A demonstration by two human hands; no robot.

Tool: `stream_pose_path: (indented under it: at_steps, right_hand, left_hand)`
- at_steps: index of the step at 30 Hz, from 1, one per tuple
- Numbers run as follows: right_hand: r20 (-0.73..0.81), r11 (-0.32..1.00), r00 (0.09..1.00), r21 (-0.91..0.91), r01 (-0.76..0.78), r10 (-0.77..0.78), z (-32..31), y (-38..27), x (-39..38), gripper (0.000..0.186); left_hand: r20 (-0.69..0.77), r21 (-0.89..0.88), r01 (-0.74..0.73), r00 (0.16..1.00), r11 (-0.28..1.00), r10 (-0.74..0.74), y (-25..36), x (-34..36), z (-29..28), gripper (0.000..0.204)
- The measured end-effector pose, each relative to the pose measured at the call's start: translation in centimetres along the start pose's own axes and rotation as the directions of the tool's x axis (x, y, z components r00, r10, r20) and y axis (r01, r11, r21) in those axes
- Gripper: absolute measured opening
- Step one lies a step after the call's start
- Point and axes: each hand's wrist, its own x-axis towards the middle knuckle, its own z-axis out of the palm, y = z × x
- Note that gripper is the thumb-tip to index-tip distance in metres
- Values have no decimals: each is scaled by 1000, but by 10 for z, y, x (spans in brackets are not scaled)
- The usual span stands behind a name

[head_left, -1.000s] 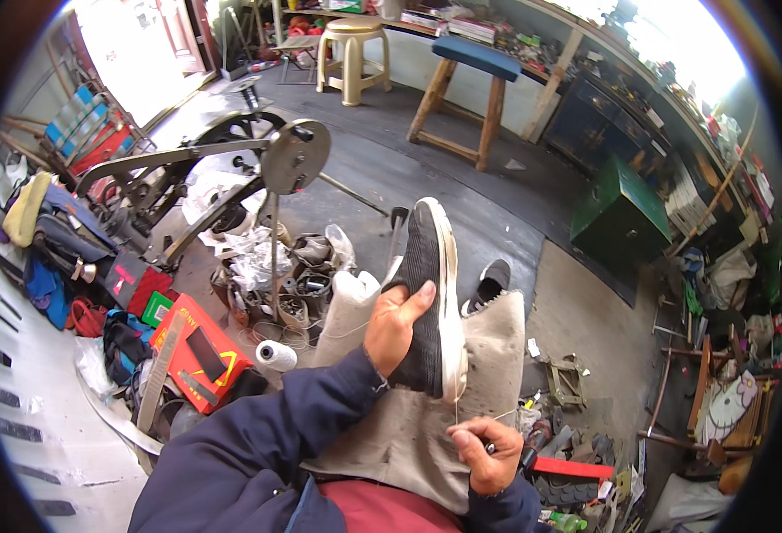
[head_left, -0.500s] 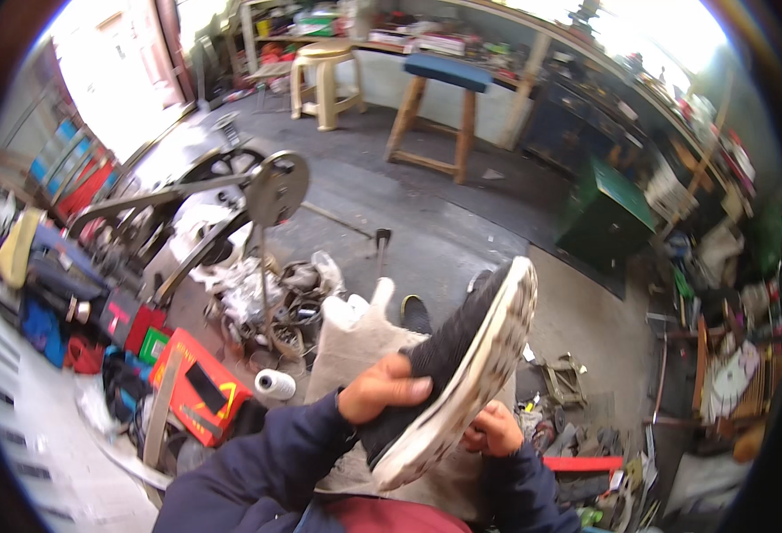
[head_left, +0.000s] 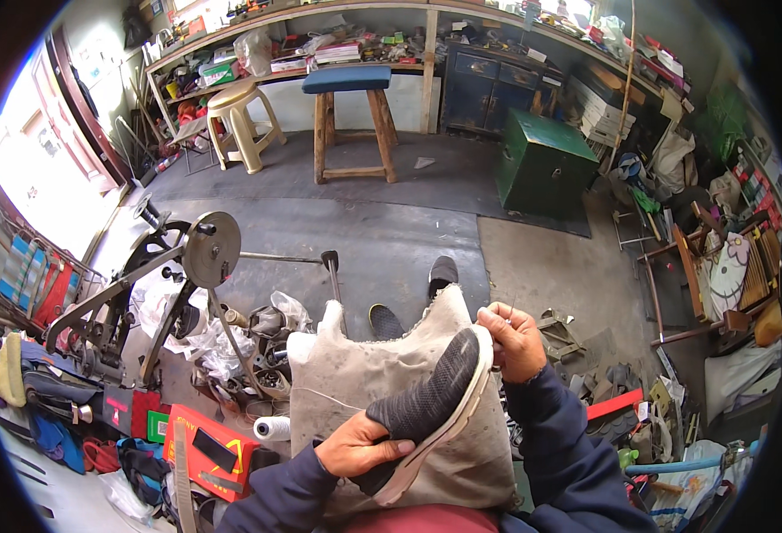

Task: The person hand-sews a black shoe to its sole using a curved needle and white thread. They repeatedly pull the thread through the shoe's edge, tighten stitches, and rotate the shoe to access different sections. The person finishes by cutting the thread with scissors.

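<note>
Cluttered floor [head_left: 529,262] — left hand [head_left: 355,447] grips dark shoe [head_left: 434,395].

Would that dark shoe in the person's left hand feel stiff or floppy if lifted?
The dark shoe has a textured, fabric-looking upper, so it would probably give when squeezed. Its thick pale sole should be stiffer, likely helping it hold its shape.

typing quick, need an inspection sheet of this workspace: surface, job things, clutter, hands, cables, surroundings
Surface: grey cloth, dark-spotted, under the shoe
Job's things: black shoe, pale sole, tilted; white spool left of the cloth
Clutter: red box bearing a dark slab
Hands: left hand grips the shoe; right hand closed at the sole's far end, contents unclear
Cables: nothing seen
Surroundings: wheeled metal machine, blue-topped stool, green box
</note>
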Motion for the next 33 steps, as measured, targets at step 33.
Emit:
stream_pose_path:
  at_steps: [33]
  right_hand:
    - [149, 945, 936, -118, -304, 320, 36, 58, -70, 19]
  left_hand:
    - [-358, 203, -89, 920, 975, 158, -26, 25, -15, 44]
